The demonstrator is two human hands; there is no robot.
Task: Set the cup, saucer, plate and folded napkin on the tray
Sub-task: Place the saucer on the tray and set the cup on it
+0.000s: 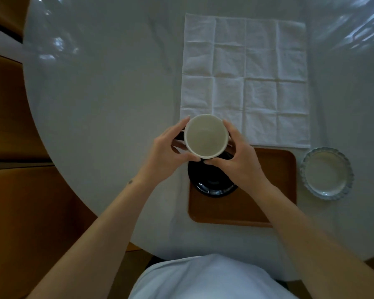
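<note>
Head view: both the left hand (171, 151) and the right hand (239, 162) curl around the cup (206, 136), holding it above the dark saucer (212, 180) on the tray (274, 169). Beyond the hands the napkin (245, 80) lies unfolded; right of the right hand sits the plate (327, 173).

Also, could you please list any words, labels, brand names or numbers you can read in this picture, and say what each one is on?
None: no readable text anywhere in the head view.
The cup, held in the left hand and right hand: plain.
The dark saucer and wooden tray: no marks.
The unfolded napkin: only crease lines.
The glass plate: no lettering.
A small dark mark on the left wrist: too small to read.
</note>
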